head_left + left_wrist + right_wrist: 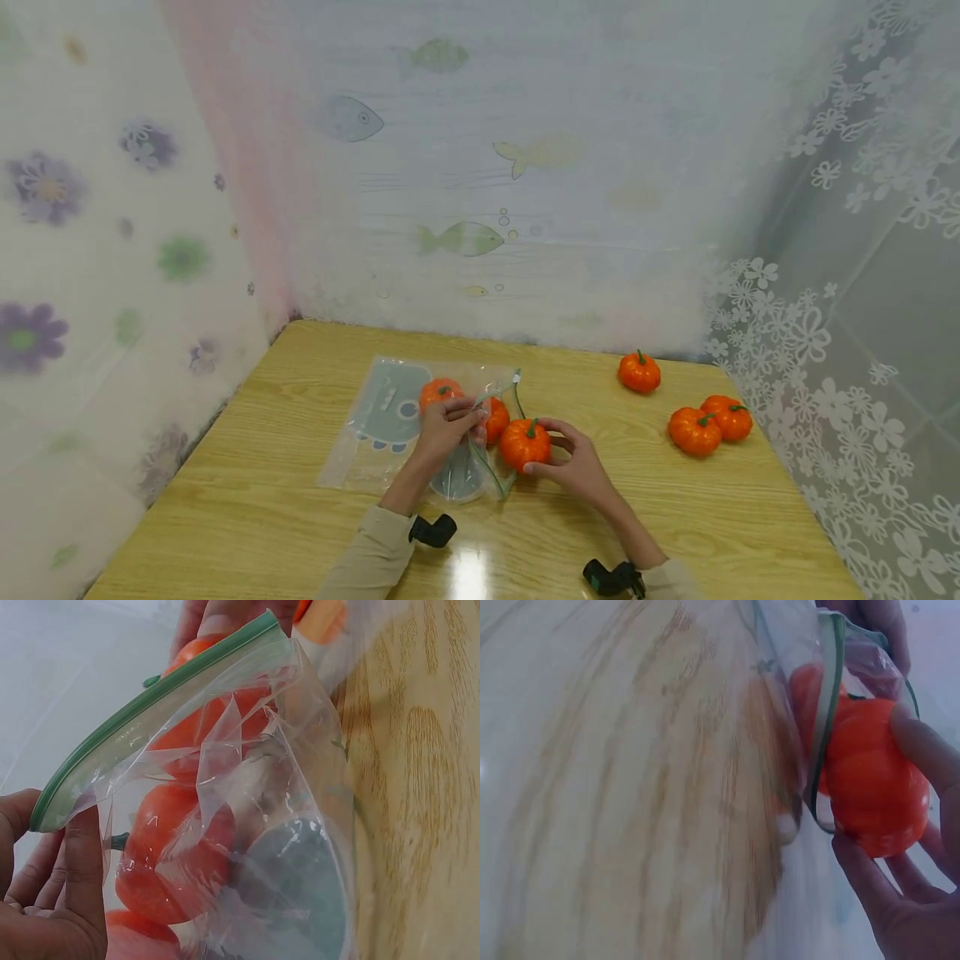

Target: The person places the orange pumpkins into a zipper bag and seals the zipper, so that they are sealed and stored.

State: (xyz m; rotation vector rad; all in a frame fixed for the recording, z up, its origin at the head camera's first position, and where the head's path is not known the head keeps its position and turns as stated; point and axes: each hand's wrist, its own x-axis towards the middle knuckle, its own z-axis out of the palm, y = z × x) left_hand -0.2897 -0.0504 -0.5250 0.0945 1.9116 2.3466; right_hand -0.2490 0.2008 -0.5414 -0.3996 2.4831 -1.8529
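Note:
A clear zip bag (341, 454) with a green seal and a printed grey-blue figure lies on the table. My left hand (445, 431) pinches the green edge of its mouth, as the left wrist view shows, holding it raised. Inside the bag are an orange toy pumpkin (438, 392) and a second pumpkin (176, 855) nearer the mouth. With thumb and fingers, my right hand (573, 458) grips another shiny orange pumpkin (524, 446), green stem upward, right at the opening. In the right wrist view that pumpkin (877, 776) overlaps the green seal (829, 712).
Three more pumpkins stand at the table's right: one pumpkin (639, 372) near the back edge, and a pair, the front pumpkin (694, 431) beside the other pumpkin (727, 417). The wooden table (600, 517) meets a fish-patterned wall covering (600, 275) behind.

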